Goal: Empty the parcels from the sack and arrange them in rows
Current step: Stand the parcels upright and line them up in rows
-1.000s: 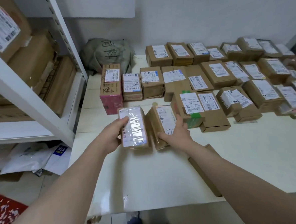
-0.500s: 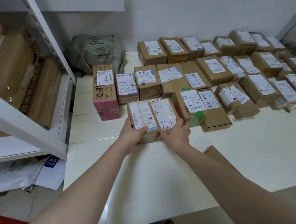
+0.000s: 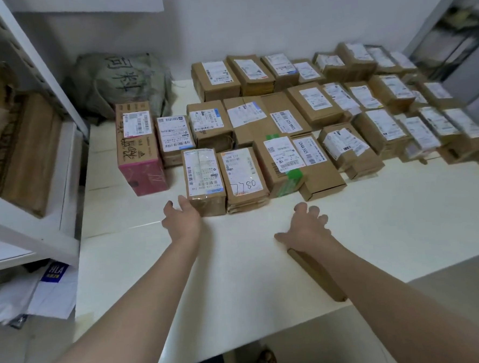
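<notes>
Fingers (image 3: 184,202) first: noted those of the left hand (image 3: 182,222) loosely extended and gripping nothing, tips at the near left corner of a film-wrapped parcel (image 3: 204,180); could not tell whether touching it or just beside it. Noted the right hand (image 3: 305,227) equally empty, fingers spread and slightly bent, held over bare tabletop further right, apart from the boxes. Then, by size: saw a pale table (image 3: 238,279) filling the middle of the scene, with white shelving (image 3: 33,222) along its left side, loaded with brown cartons (image 3: 32,154). Found the sack (image 3: 120,82), grey-green with dark characters painted on it, slumped at the far left corner of the table against the wall. Made out three rows of labelled parcels (image 3: 315,103) running from the middle of the table to its right edge, far, middle and near, packed side by side. Picked out a tall pink-ended box (image 3: 139,148) at the left end of the middle row. Located the film-wrapped parcel at the left end of the near row, pressed against a hand-numbered parcel (image 3: 243,178), with a green-taped parcel (image 3: 283,164) next on the right. Spotted a flat brown parcel (image 3: 317,277) lying alone near the front edge, partly hidden under the right forearm. Glimpsed white mailer bags (image 3: 43,294) on the floor below the shelving.
</notes>
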